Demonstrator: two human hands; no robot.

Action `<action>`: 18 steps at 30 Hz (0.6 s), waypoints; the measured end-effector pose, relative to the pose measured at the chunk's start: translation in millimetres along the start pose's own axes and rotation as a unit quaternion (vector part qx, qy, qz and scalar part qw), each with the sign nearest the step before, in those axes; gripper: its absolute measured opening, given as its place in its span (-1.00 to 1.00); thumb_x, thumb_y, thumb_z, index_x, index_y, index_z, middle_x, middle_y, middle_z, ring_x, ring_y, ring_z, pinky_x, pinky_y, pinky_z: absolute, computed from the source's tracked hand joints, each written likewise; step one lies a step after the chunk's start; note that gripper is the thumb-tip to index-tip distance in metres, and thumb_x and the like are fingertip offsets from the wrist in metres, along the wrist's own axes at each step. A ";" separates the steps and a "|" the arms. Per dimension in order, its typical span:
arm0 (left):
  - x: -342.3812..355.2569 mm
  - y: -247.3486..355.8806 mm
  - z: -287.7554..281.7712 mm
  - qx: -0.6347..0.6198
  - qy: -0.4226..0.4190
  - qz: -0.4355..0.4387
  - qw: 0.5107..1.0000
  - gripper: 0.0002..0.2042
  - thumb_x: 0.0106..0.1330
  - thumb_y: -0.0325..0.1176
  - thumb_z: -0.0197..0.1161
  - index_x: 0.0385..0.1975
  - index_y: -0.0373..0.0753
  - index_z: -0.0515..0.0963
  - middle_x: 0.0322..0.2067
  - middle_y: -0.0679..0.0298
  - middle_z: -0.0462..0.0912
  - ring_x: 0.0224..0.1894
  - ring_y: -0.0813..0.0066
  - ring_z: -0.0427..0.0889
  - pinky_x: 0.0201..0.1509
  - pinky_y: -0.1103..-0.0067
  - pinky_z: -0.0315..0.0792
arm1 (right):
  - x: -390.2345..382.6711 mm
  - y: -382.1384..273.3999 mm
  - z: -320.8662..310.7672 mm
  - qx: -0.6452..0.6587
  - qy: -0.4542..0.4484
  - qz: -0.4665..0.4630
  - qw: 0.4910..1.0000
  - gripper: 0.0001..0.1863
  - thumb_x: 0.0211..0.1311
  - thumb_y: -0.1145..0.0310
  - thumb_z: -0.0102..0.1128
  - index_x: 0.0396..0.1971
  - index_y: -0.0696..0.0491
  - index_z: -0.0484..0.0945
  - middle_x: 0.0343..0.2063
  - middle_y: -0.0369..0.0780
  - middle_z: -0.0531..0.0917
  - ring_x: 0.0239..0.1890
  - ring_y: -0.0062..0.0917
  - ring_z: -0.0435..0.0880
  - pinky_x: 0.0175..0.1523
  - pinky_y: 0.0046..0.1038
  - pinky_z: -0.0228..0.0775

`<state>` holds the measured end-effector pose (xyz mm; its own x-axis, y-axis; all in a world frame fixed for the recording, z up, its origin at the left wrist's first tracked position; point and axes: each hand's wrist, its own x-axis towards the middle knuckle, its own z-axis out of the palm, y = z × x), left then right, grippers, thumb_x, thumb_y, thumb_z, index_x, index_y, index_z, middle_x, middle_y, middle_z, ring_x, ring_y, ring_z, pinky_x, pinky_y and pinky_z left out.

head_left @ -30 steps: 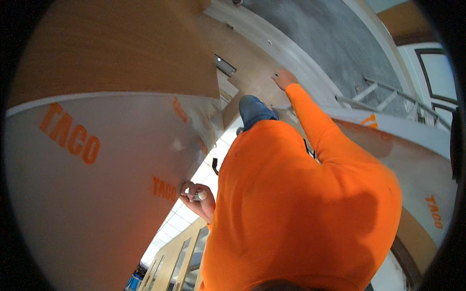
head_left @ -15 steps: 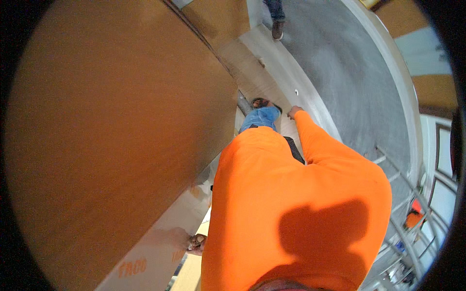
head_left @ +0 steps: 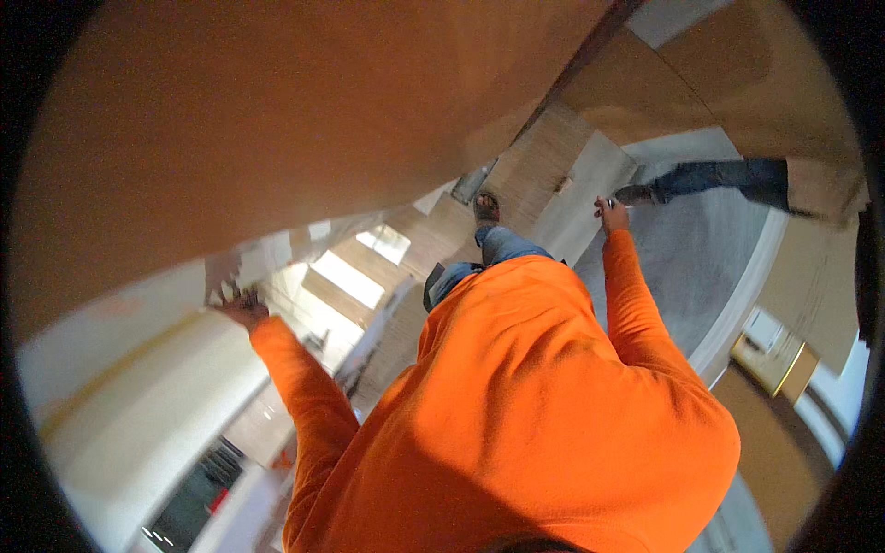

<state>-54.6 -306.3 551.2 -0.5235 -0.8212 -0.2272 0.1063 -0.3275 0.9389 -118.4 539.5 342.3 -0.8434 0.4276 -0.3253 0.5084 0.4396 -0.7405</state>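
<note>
My left hand (head_left: 243, 309) is stretched out to the left, fingers apart, at a glossy white surface (head_left: 138, 369) below a large brown panel (head_left: 277, 120). Its fingertips seem to touch that surface, which carries a dark shadow or reflection of the hand. Out to the right, my right hand (head_left: 614, 217) hangs over the floor with its fingers bent. A tiny pale thing shows at its fingers, too small to name. Both arms are in orange sleeves.
Ahead lies a wood-plank floor (head_left: 544, 152) beside a grey floor area (head_left: 710, 230). Another person's leg (head_left: 719, 180) in dark trousers stands near my right hand. A pale box with a gold edge (head_left: 772, 355) is at the right. Sunlight patches (head_left: 346, 278) fall left of my feet.
The view has turned, and the brown panel now lies across the top left. My left arm has come into sight, reaching outward. My right hand is farther out, and the other person's leg appears closer.
</note>
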 end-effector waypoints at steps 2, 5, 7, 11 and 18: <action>-55.1 -52.1 41.8 -0.061 0.071 -0.009 0.996 -0.39 0.38 0.41 -0.10 0.33 0.29 0.33 0.31 0.39 0.47 -0.74 0.63 0.27 -0.69 0.78 0.15 | 8.8 2.7 6.6 -0.172 -0.024 0.021 0.985 -0.57 0.39 0.06 0.09 -0.23 0.16 0.70 -0.38 -0.12 0.77 -0.42 -0.40 0.75 -0.16 -0.32 0.53; -89.3 -87.9 63.4 -0.046 -0.012 0.042 0.998 -0.46 0.47 0.24 -0.06 0.40 0.27 0.26 0.40 0.29 0.35 -0.54 0.53 0.40 -0.55 0.61 0.35 | 32.4 0.9 32.2 -0.186 -0.107 -0.063 0.975 -0.56 0.46 0.08 -0.03 -0.20 0.16 0.68 -0.30 -0.05 0.75 -0.31 -0.23 0.75 -0.11 -0.28 0.53; -94.4 -117.2 85.8 0.003 0.086 0.076 0.993 -0.49 0.51 0.08 0.01 0.32 -0.06 0.39 0.23 0.24 0.52 -0.22 0.43 0.63 -0.35 0.53 0.52 | 45.5 10.1 51.7 -0.231 -0.117 -0.232 0.937 -0.56 0.48 0.11 -0.07 -0.17 0.16 0.66 -0.23 -0.01 0.73 -0.25 -0.11 0.73 -0.08 -0.23 0.53; -165.3 -147.5 151.4 0.024 0.085 0.059 0.994 -0.55 0.43 0.02 0.21 0.11 -0.20 0.51 -0.17 0.25 0.63 -0.48 0.54 0.56 -0.45 0.56 0.46 | 52.7 24.7 59.3 -0.330 -0.110 -0.358 0.867 -0.57 0.45 0.07 0.02 -0.12 0.15 0.64 -0.13 0.07 0.68 -0.11 0.09 0.65 0.02 -0.11 0.51; -202.2 -175.8 164.7 0.171 0.133 0.140 0.966 -0.46 0.53 -0.01 0.04 0.28 -0.34 0.34 -0.12 0.13 0.62 -0.69 0.66 0.41 -0.65 0.72 0.27 | 136.0 31.5 139.8 -0.380 -0.257 -0.137 0.878 -0.61 0.33 0.08 0.21 -0.10 0.10 0.66 -0.07 0.07 0.67 0.03 0.05 0.60 0.10 -0.06 0.45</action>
<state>-106.6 -5.8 474.7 -0.2745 -0.9611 0.0322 -0.0974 0.0611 0.9934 -241.4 501.0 192.5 -0.8204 -0.1035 -0.5623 0.0786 0.9537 -0.2903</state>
